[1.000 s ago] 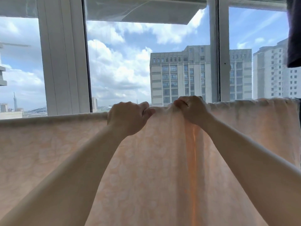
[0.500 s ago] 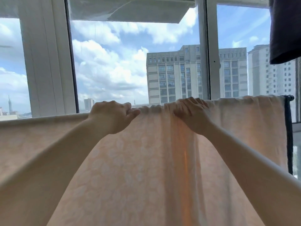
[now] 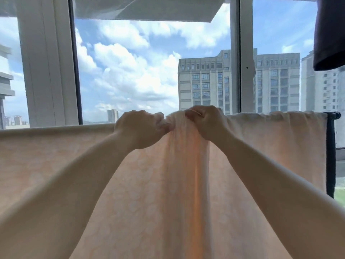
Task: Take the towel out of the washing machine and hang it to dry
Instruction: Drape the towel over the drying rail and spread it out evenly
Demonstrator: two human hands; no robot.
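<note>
A dark garment (image 3: 329, 32) is hanging at the upper right. White window frames (image 3: 46, 62) are standing before a cloudy sky, with grey apartment blocks (image 3: 203, 81) showing beyond the glass.

- The peach towel (image 3: 153, 184) hangs over a horizontal rail, spread wide across the view, with a faint floral pattern.
- The left hand (image 3: 139, 130) and right hand (image 3: 205, 124) sit close together at the top edge — each grips a bunch of gathered cloth.
- A dark rack post (image 3: 330, 156) stands at the towel's right end.
- A dark garment (image 3: 329, 32) hangs at upper right.
- Behind — white window frames (image 3: 47, 62), high-rise buildings (image 3: 205, 81), cloudy blue sky.
</note>
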